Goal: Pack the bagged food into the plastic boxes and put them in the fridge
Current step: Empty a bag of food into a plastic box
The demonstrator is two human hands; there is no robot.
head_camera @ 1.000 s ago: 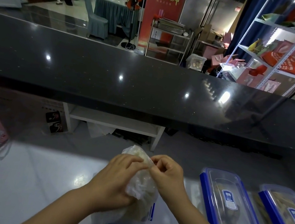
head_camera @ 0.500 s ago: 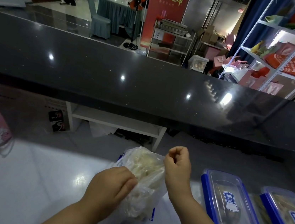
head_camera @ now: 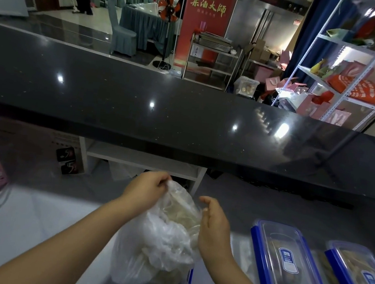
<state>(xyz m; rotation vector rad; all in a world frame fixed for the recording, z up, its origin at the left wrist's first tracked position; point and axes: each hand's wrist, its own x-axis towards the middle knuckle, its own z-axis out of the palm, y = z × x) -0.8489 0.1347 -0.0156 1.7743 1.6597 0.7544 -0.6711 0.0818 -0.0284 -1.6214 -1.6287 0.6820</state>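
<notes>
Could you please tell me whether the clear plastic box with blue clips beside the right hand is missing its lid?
No, the clear plastic box with blue clips has its transparent, blue-labelled lid on.

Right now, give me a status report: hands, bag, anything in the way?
Left hand pinches bag top. Right hand open beside it. Lidded boxes at right, apart; nothing blocking.

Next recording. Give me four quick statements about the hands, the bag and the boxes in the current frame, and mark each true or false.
1. The left hand grips the top of the plastic bag. True.
2. The right hand holds a box lid. False: it holds nothing, and its fingers are relaxed beside the bag.
3. The box nearest the right hand has its lid on. True.
4. The bag sits inside a fridge. False: it is out over the white worktop, held by the left hand.
</notes>
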